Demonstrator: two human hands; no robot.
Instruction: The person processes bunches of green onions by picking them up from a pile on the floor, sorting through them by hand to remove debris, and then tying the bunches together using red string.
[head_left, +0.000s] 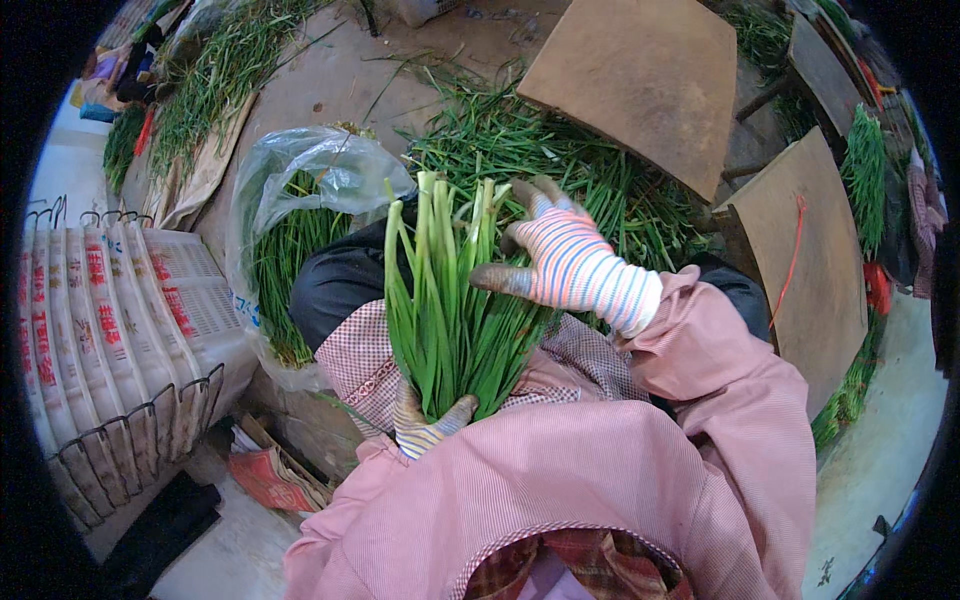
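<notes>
A bunch of long, flat-leaved green stalks, which look like garlic chives (457, 322), stands upright over my lap, pale stem ends towards the top of the view. My left hand (431, 424), in a striped knitted glove, is closed round its leafy lower end. My right hand (555, 251), in a striped glove with soiled fingertips, is at the right of the stem ends, its thumb and fingers spread apart. Whether its fingertips touch the stems I cannot tell. Behind the bunch lies a loose heap of the same greens (525, 142).
At the left, a clear plastic bag (330, 157) holds more greens, beside a white plastic crate (135, 300) bearing red writing. Wooden boards (645, 82) stand at the upper right, one with a red string (787, 262). Another person is partly visible at the upper left edge.
</notes>
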